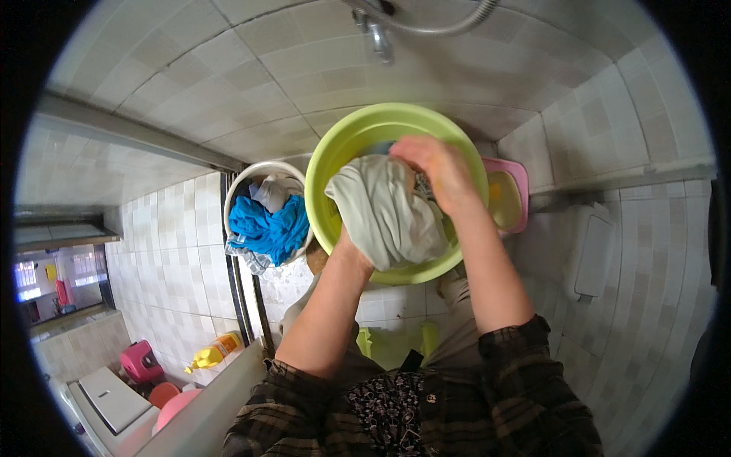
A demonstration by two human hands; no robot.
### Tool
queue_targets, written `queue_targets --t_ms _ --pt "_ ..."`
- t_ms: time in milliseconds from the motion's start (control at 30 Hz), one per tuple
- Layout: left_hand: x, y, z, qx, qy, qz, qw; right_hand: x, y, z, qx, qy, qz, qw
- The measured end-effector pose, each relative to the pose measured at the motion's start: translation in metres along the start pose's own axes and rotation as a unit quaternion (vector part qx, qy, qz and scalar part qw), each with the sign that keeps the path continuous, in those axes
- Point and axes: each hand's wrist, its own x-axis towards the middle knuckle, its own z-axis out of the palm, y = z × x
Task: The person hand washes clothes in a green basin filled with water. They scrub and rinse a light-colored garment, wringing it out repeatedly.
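Note:
A pale grey-green cloth garment (388,213) is bunched over a large lime-green basin (365,114). My left hand (356,250) reaches under its near left side and bears it up, with the fingers hidden beneath the folds. At the far right edge of the garment is my right hand (442,171), its fingers bent inward and slightly blurred. Whether those fingers grip the cloth cannot be made out. Behind the garment, a little darker, bluish fabric (378,148) shows in the basin.
Left of the basin stands a white tub (285,167) with bright blue clothing (266,228) and other laundry. A pink basin (520,190) sits at the right. Above, a tap (381,46) and hose (449,30) are on the tiled wall. A yellow bottle (213,353) lies at lower left.

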Motion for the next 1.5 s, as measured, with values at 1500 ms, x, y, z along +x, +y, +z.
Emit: queue_targets --t_ms 1500 --pt "0.001 0.073 0.004 -0.463 0.016 0.038 0.885 -0.022 0.005 -0.001 -0.554 0.081 -0.16 0.813"
